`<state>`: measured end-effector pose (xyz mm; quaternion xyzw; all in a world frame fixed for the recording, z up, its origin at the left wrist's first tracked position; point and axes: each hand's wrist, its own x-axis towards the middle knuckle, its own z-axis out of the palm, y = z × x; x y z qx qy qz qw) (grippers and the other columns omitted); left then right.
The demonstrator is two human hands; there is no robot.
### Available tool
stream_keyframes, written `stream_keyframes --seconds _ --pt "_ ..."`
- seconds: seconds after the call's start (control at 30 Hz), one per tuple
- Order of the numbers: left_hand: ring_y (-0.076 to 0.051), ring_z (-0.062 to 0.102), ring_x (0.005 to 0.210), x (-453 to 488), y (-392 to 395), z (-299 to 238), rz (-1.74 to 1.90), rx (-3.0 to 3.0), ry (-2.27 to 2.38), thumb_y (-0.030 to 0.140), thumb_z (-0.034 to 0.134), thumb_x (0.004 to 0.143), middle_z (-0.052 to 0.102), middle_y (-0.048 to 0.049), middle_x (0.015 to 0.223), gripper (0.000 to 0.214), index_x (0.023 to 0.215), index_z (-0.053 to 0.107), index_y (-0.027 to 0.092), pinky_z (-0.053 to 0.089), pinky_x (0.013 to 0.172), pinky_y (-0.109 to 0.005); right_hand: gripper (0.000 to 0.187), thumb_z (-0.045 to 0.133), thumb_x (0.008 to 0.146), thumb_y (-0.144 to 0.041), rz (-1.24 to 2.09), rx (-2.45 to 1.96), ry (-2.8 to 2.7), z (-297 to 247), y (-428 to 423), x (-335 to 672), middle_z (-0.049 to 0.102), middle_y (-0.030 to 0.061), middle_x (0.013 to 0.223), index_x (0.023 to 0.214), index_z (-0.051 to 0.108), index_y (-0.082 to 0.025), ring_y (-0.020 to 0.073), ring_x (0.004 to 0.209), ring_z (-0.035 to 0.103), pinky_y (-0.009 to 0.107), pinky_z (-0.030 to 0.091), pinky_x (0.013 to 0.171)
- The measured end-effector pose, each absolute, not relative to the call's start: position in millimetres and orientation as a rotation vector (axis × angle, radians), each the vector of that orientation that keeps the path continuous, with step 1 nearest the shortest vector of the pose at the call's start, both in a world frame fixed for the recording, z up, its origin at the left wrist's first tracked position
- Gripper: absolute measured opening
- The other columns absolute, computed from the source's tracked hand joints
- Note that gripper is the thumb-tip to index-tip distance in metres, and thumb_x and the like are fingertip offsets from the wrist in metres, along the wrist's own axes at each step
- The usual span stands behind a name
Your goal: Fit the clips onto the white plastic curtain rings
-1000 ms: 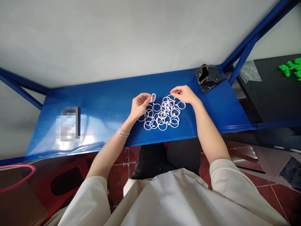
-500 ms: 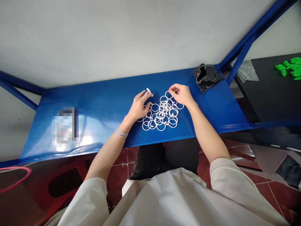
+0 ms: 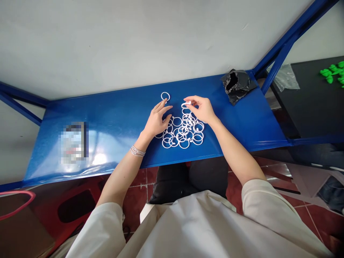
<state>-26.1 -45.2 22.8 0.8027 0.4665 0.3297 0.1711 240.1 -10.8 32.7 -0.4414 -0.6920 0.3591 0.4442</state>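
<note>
A loose pile of white plastic split rings (image 3: 183,132) lies on the blue metal shelf (image 3: 120,120), many of them overlapping. My right hand (image 3: 201,109) is at the pile's far edge, pinching one white ring (image 3: 186,104) between thumb and forefinger. My left hand (image 3: 157,120) rests open beside the pile, its fingers spread and touching the nearest rings. A single white ring (image 3: 165,96) lies apart on the shelf, just beyond my left fingertips. Silver bracelets (image 3: 137,151) circle my left wrist.
A crumpled black plastic bag (image 3: 237,86) sits at the shelf's right end. A pixelated flat rectangular object (image 3: 73,142) lies at its left. Green pieces (image 3: 330,73) and a clear plastic bag (image 3: 285,77) lie on a black surface to the right. Red floor tiles show below.
The ring held at my left fingertips now lies alone on the shelf, and my left hand has opened. My right hand has moved left and has taken a ring from the pile.
</note>
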Motion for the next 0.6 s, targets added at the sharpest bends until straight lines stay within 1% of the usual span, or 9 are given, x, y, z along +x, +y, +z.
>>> stream_keyframes --seconds 0.07,0.13,0.2,0.23,0.33,0.43,0.5,0.6 --pt "-0.036 0.067 0.149 -23 -48 26 0.979 2.213 1.328 0.028 0.068 0.103 0.072 -0.0153 0.157 0.034 0.135 0.078 0.021 0.056 0.126 -0.059 0.032 0.078 0.095 -0.040 0.942 -1.064 -1.704 33 -14 236 0.085 0.0096 0.109 0.121 0.082 -0.022 0.0279 0.097 0.078 0.045 0.064 0.092" --pt "-0.031 0.077 0.131 -20 -51 28 1.044 2.120 1.330 0.034 0.070 0.104 0.082 -0.0141 0.138 0.032 0.132 0.080 0.021 0.062 0.117 -0.052 0.035 0.079 0.095 -0.042 0.969 -1.058 -1.723 35 -19 232 0.086 0.0093 0.109 0.125 0.080 -0.023 0.0278 0.098 0.080 0.045 0.064 0.093" --pt "-0.027 0.081 0.115 -15 -55 31 1.117 2.040 1.306 0.039 0.073 0.103 0.086 -0.0125 0.124 0.033 0.129 0.081 0.021 0.064 0.108 -0.045 0.034 0.080 0.096 -0.042 0.963 -1.057 -1.768 39 -25 227 0.087 0.0083 0.105 0.124 0.078 -0.023 0.0273 0.097 0.080 0.044 0.063 0.093" --pt "-0.025 0.082 0.109 -12 -57 32 1.151 2.006 1.284 0.041 0.074 0.103 0.087 -0.0120 0.120 0.034 0.128 0.081 0.021 0.065 0.103 -0.042 0.032 0.080 0.096 -0.042 0.956 -1.051 -1.799 41 -28 224 0.087 0.0076 0.103 0.122 0.078 -0.024 0.0271 0.096 0.081 0.043 0.062 0.092" --pt "-0.019 0.078 0.093 -6 -62 36 1.197 1.926 1.228 0.046 0.076 0.101 0.087 -0.0102 0.114 0.031 0.120 0.084 0.021 0.063 0.085 -0.033 0.021 0.078 0.100 -0.041 0.936 -1.030 -1.900 45 -36 217 0.087 0.0059 0.099 0.113 0.075 -0.025 0.0268 0.095 0.082 0.041 0.060 0.088" --pt "-0.014 0.068 0.073 -2 -65 37 1.173 1.820 1.218 0.049 0.077 0.102 0.085 -0.0078 0.099 0.029 0.109 0.084 0.022 0.054 0.068 -0.029 0.016 0.078 0.102 -0.041 0.907 -1.049 -1.976 47 -40 212 0.086 0.0052 0.098 0.103 0.072 -0.026 0.0277 0.099 0.083 0.043 0.059 0.093" --pt "-0.013 0.063 0.067 0 -66 37 1.160 1.742 1.184 0.049 0.076 0.102 0.081 -0.0062 0.089 0.029 0.106 0.082 0.021 0.050 0.062 -0.028 0.016 0.079 0.101 -0.039 0.900 -1.066 -1.992 47 -40 212 0.086 0.0046 0.095 0.099 0.071 -0.025 0.0274 0.099 0.083 0.044 0.059 0.095" --pt "-0.012 0.059 0.061 1 -68 36 1.145 1.697 1.133 0.049 0.074 0.103 0.071 -0.0020 0.075 0.027 0.106 0.076 0.021 0.044 0.056 -0.026 0.014 0.076 0.100 -0.037 0.944 -1.041 -1.978 48 -41 212 0.085 0.0045 0.092 0.097 0.071 -0.024 0.0253 0.091 0.082 0.041 0.059 0.087"
